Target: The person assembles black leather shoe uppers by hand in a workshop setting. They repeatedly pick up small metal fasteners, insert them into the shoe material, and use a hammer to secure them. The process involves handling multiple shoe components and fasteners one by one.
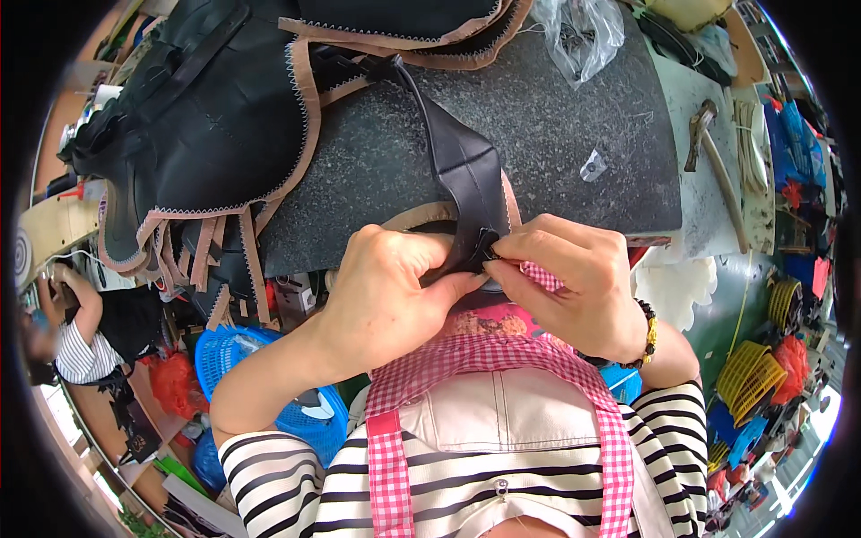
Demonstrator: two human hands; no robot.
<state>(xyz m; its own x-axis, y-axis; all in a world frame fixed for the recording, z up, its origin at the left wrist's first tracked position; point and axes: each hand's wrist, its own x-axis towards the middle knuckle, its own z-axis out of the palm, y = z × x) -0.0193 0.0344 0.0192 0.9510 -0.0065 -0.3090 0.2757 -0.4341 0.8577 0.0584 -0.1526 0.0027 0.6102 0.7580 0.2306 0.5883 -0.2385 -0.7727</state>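
A black leather strip (473,170) with a seam across it hangs down over the table's near edge, its far end reaching back toward other leather pieces. My left hand (386,300) is closed around its lower part, thumb and fingers pinching the edge. Close beside it, my right hand (574,278) pinches the folded end of the same strip between thumb and fingertips. Whether the right fingers also hold something small is hidden. Brown-edged black leather pieces (224,134) with zigzag stitching lie heaped at the far left of the dark table (359,170).
A clear plastic bag (578,40) lies at the back, and a small clear packet (593,166) nearer. A hammer (717,166) rests at the right. Below left stands a blue basket (215,354). Yellow baskets (749,381) stand on the right. Another person (90,323) is at the far left.
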